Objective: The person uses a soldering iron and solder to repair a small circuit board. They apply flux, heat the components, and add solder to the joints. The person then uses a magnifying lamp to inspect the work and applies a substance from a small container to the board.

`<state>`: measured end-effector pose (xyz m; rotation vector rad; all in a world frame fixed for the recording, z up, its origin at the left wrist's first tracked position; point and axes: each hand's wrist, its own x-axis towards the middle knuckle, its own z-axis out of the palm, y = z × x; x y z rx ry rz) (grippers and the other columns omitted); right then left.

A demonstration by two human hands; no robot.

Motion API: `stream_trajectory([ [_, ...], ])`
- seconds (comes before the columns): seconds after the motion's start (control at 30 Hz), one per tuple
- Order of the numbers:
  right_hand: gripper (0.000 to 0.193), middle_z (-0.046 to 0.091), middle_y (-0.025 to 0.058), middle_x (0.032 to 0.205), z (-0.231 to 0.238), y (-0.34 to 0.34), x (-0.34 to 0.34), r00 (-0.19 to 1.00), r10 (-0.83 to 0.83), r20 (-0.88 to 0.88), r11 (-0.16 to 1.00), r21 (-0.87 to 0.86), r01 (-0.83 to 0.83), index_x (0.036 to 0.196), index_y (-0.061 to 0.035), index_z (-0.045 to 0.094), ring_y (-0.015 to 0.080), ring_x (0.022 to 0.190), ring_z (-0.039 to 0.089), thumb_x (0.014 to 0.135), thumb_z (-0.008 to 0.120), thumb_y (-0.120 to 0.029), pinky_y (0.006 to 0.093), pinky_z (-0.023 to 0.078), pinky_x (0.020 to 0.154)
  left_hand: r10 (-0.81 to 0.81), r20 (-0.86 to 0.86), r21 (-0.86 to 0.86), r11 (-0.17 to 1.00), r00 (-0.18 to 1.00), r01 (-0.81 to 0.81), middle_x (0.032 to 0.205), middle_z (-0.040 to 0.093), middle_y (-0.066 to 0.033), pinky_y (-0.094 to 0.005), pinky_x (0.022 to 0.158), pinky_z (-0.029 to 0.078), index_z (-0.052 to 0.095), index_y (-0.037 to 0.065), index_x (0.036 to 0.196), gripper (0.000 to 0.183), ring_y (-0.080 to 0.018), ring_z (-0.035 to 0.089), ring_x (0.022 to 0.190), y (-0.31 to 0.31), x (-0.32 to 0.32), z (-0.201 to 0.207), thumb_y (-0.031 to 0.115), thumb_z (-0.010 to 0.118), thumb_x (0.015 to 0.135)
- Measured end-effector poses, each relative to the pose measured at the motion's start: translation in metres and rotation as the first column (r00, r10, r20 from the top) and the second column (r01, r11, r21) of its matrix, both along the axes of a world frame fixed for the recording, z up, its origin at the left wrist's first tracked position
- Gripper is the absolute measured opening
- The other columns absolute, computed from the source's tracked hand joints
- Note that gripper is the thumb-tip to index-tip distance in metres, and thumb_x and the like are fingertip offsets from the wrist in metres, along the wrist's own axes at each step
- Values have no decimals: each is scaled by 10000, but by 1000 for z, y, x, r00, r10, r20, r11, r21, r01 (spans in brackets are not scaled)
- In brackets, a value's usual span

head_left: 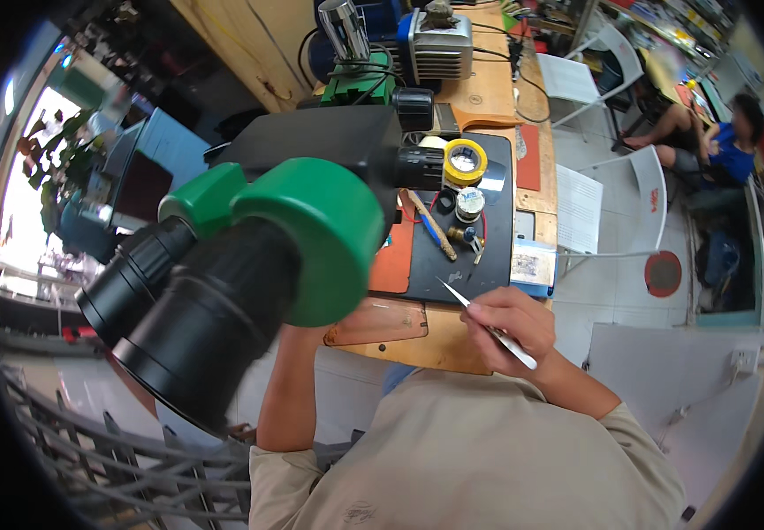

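Observation:
My right hand (pixel 514 322) is closed around a pair of silver tweezers (pixel 518 351), whose thin tip points up and left over the front of a black work mat (pixel 426 286). A large green-and-black stereo microscope (pixel 333 230) fills the left of the view. Its body covers my left hand, so those fingers are hidden; only the forearm and wrist show below. Beside the left wrist, a clear pinkish phone case (pixel 377 323) lies at the bench's front edge. An orange-red pad (pixel 391 265) rests on the mat's left part.
On the mat sit a yellow tape roll (pixel 466 162), a small round jar (pixel 468 204), a blue-handled brush (pixel 435 231) and a small brass-coloured part (pixel 467 237). A blue-edged box (pixel 534 268) lies right of it. White chairs (pixel 634 199) and a seated person (pixel 731 146) are farther right.

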<state>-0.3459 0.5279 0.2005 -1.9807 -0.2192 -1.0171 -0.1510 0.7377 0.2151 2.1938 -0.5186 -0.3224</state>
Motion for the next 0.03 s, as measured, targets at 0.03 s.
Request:
stream_trajectory([
  [0.03,357,770,149,925,-2,6,13,999,-34,8,999,-10,34,1129,13,749,226,759,761,810,792,169,294,591,638,-65,69,34,997,995,63,1146,810,-98,-402,918,592,774,11,1283,378,-237,754,982,-6,12,4,262,838,1008],
])
